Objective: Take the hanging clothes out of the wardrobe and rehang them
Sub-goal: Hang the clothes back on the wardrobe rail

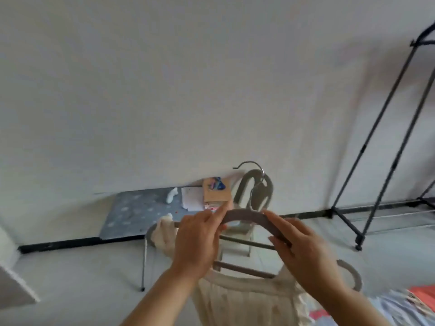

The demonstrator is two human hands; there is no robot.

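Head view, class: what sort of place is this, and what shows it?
Probably a plain room in a home, perhaps a bedroom: a black clothes rack by the white wall, a small table with odds and ends, a cream garment on a hanger.

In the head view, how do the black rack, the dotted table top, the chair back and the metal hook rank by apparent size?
1. black rack, partly out of frame
2. dotted table top
3. chair back
4. metal hook, smallest although nearest the camera

A plain white wall (164, 78) meets a pale floor (70, 267), with a small blue tabletop (131, 215), a gray plastic chair (253, 172) and a black clothes rack (363, 149).
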